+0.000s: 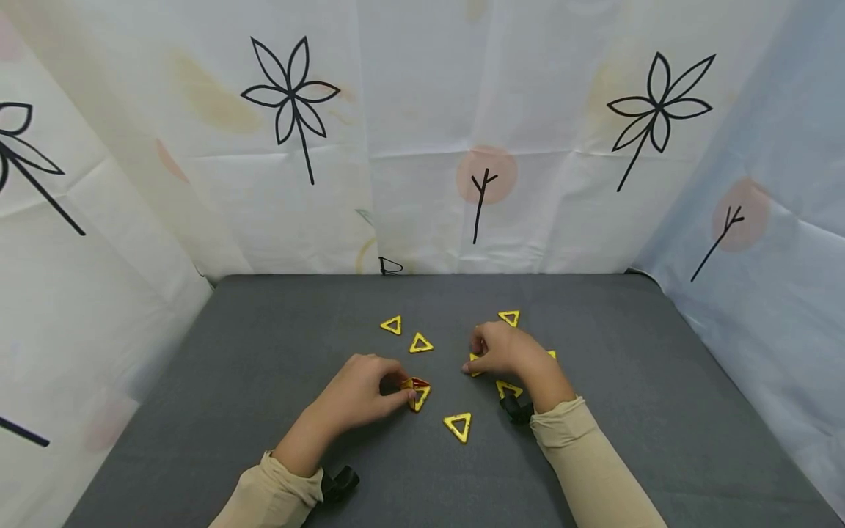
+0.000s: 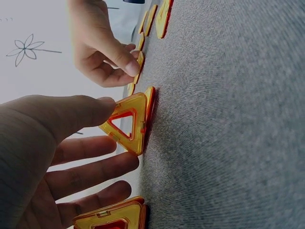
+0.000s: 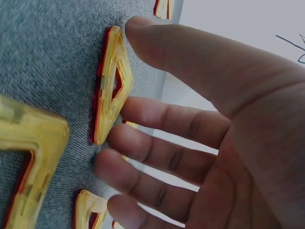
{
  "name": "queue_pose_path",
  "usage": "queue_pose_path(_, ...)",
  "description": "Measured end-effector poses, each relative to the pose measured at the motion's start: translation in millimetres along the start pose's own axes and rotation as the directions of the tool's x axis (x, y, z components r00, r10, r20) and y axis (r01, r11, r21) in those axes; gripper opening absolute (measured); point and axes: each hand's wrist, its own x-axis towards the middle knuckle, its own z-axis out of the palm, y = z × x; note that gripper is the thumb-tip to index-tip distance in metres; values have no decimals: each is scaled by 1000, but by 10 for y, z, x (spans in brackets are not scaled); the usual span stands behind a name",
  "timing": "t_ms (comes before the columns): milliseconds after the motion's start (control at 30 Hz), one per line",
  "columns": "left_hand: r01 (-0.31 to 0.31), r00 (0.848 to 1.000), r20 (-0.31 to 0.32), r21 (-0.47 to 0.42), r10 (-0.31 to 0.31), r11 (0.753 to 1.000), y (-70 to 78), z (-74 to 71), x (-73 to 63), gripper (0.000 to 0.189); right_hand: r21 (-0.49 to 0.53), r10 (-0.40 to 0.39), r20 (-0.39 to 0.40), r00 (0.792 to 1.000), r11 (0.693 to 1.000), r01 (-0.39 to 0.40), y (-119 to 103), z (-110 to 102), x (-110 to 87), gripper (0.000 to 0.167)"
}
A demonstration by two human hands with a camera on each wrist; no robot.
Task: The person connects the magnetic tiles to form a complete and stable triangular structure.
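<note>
We list: left hand [image 1: 356,392], thumb and fingers pinching a tilted yellow triangle [image 2: 138,123], another triangle [image 2: 150,99] right behind it; right hand [image 1: 511,348], fingers parted about a flat triangle [image 3: 106,88] on the bench [image 1: 297,315]. Loose, we count two triangles [image 1: 399,326] beyond the left hand, a single triangle [image 1: 466,427] between and nearer than both hands, a further triangle [image 1: 509,314] beyond the right.

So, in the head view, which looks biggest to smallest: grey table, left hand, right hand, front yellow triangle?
1. Grey table
2. Left hand and right hand: too alike to rank
3. Front yellow triangle
</note>
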Motion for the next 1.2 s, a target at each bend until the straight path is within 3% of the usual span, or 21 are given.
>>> queue_pose_path(300, 22, 1000, -15, 38, -21, 999, 0, 9, 8, 15, -42, 31, -9, 999, 999, -32, -36, 7, -24, 35)
queue_pose_path(767, 15, 1000, -27, 38, -14, 999, 0, 14, 4, 15, -39, -85, 17, 996, 996, 86, -39, -5, -31, 21)
queue_pose_path(1200, 22, 1000, -23, 49, -21, 999, 4, 5, 8, 15, 3, -174, 18, 985, 985, 174, -74, -8, -20, 19)
